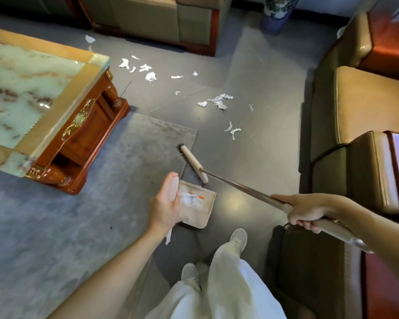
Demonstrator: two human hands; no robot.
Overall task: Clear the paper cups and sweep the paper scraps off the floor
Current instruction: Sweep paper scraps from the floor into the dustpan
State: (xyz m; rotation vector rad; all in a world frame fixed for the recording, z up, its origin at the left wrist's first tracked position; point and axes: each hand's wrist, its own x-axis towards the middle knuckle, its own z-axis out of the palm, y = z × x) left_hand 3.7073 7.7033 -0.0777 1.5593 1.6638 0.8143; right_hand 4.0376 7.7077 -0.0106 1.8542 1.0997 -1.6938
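Note:
My right hand [305, 211] grips the long handle of a beige broom [195, 163], whose dark bristles rest on the grey floor just beyond a beige dustpan [200, 216]. White scraps and something orange lie inside the dustpan. My left hand [165, 207] holds the dustpan's upright beige handle [173, 188], thumb on top. Several white paper scraps [219, 101] lie scattered on the floor ahead, with more near the table corner [148, 71] and a pair close to the broom [233, 131]. No paper cups are visible.
A wooden coffee table with a green marble top [39, 88] stands at left on a grey rug [78, 215]. Leather sofas line the right side [366, 116] and back [152, 19]. A blue-white vase [275, 14] stands at the rear. My legs and shoes [238, 238] are below.

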